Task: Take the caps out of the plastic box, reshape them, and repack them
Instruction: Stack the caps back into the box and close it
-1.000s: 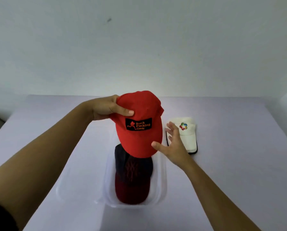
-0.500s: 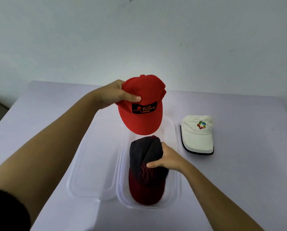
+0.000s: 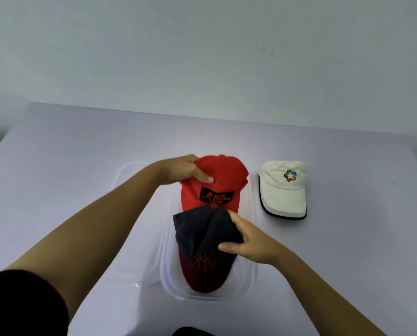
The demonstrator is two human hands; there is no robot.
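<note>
A clear plastic box (image 3: 248, 284) stands on the table in front of me. A dark cap with a red brim (image 3: 202, 253) lies in it. My right hand (image 3: 248, 241) grips the right side of its crown. My left hand (image 3: 183, 169) holds a red cap with a black patch (image 3: 217, 183) by the back of its crown, over the far end of the box. The red cap's brim is tucked behind the dark cap's crown. A white cap with a coloured logo (image 3: 283, 190) lies on the table to the right of the box.
A clear lid or second tray (image 3: 132, 275) lies flat against the box's left side. The pale table (image 3: 69, 166) ends at a wall behind, and its left edge drops to a dark floor.
My left hand has lowered the red cap until its brim meets the dark cap. My right hand went from beside the red cap to the dark cap's crown and has lifted it slightly.
</note>
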